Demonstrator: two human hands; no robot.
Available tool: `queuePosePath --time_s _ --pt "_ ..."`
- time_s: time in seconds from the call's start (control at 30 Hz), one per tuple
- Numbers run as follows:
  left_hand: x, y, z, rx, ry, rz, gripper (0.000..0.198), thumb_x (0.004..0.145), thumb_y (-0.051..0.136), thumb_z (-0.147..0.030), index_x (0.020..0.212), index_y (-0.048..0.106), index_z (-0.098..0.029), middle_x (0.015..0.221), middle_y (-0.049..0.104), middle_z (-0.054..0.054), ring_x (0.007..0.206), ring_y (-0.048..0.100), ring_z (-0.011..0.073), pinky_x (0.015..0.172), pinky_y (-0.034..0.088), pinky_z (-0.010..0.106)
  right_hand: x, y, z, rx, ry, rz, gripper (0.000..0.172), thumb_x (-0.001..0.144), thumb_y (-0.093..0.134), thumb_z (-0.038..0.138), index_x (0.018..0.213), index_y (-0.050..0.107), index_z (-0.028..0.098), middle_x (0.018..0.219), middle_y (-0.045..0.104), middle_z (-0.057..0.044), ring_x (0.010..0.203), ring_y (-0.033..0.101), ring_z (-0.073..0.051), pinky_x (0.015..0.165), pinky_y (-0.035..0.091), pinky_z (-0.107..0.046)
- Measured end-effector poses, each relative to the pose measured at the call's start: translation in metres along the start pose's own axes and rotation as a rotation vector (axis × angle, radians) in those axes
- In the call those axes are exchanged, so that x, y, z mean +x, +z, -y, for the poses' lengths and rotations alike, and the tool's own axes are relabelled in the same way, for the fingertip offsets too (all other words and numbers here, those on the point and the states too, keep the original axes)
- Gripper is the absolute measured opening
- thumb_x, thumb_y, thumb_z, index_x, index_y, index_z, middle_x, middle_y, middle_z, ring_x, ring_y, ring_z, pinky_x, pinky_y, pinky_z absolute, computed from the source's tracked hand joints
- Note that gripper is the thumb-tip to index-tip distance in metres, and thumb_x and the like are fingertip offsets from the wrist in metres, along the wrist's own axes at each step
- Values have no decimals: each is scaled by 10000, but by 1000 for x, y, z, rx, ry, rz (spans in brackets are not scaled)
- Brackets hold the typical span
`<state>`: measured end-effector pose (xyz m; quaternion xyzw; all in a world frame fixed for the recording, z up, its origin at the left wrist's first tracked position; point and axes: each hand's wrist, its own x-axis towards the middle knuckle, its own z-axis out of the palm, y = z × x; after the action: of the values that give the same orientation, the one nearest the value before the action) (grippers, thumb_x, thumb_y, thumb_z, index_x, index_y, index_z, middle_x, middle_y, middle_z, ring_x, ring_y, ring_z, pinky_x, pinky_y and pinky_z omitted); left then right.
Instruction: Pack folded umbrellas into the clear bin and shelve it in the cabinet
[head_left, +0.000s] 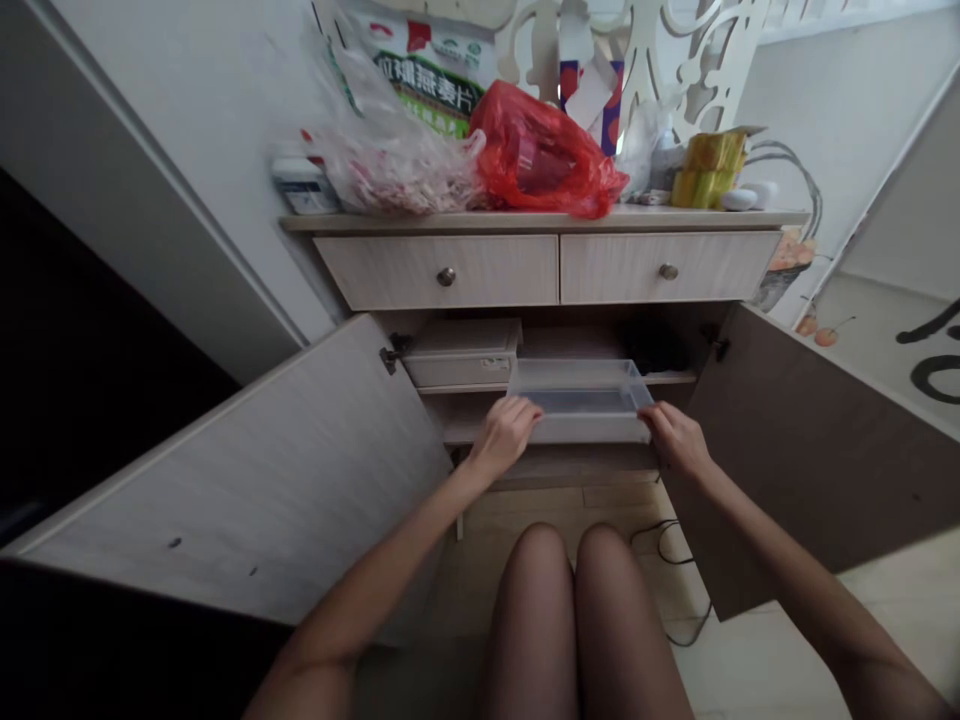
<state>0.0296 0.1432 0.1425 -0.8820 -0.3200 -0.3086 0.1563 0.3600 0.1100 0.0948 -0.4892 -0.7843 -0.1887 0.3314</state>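
Note:
A clear plastic bin, rectangular and with nothing visible in it, is held level in front of the open cabinet's shelves. My left hand pinches its near left corner, and my right hand grips the near right corner. Behind the bin is the cabinet's upper shelf. On that shelf's left side sits a white box with a small label. A dark, soft-looking item lies on the right, its kind too shadowed to tell.
The left door and right door both stand swung out beside my arms. Above are two closed drawers. The cabinet top carries a red plastic bag, an oatmeal bag and yellow tape rolls. A cable lies on the floor.

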Motion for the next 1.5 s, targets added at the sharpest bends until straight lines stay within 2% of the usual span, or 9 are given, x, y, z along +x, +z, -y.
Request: queuePosePath --time_s 0.27,0.53,0.67,0.77,0.87,1.0,1.17,1.33,1.5 --pt "-132 -14 -93 -82 -40 -133 233 979 435 -137 868 635 -180 732 638 27 743 593 176 771 501 327 -132 -32 88 110 -58 -30 238 991 412 128 1069 629 189 924 681 -77 820 659 -158 705 528 -233" --pt "-182 -2 -113 -382 -316 22 229 954 466 -258 837 664 -257 764 684 45 827 646 212 818 529 364 -159 -33 104 270 -13 108 337 991 346 139 1060 652 262 919 692 -71 809 690 -195 679 574 -293" --pt "-194 17 -113 -480 -716 -146 291 943 455 -439 798 627 -255 821 668 67 896 650 231 899 521 403 -160 -38 100 286 -62 238 287 994 402 191 1035 675 270 916 711 -52 749 690 -182 624 547 -282" --pt "-200 33 -112 -488 -1058 -326 464 847 547 -595 1106 600 -213 1159 643 139 1174 590 275 1049 446 452 -139 -38 80 320 -74 308 219 977 514 347 1084 677 249 1009 718 -70 795 698 -177 646 524 -262" --pt "-202 39 -114 -711 -1286 -245 754 770 563 -707 1322 503 -197 1400 544 173 1342 493 308 1129 380 465 -84 -25 41 292 114 272 306 973 499 417 1131 672 219 1016 713 -93 828 684 -189 686 513 -268" --pt "-196 31 -117 -966 -1378 -79 797 773 525 -747 1358 538 -207 1460 534 143 1400 444 304 1175 341 436 25 17 -21 -2 438 170 339 966 484 381 1151 659 157 1148 662 -163 1043 612 -271 865 486 -356" --pt "-191 22 -118 -989 -1369 -93 873 746 527 -787 1413 520 -223 1548 436 103 1479 298 285 1229 233 427 122 76 -57 -177 770 381 470 954 516 403 1291 596 84 1248 580 -256 1167 535 -351 881 458 -411" --pt "-197 24 -117 -968 -1378 -113 862 753 528 -788 1404 539 -223 1542 441 110 1476 302 302 1232 214 463 134 110 -56 -225 885 423 397 961 467 232 1312 600 102 1207 585 -285 1160 558 -354 866 453 -416" --pt "-200 23 -116 -982 -1415 -102 835 747 539 -788 1367 575 -229 1461 539 131 1435 385 324 1220 234 504 117 111 -66 -125 851 310 413 884 493 125 1278 617 138 1176 618 -246 1013 643 -295 802 477 -364"
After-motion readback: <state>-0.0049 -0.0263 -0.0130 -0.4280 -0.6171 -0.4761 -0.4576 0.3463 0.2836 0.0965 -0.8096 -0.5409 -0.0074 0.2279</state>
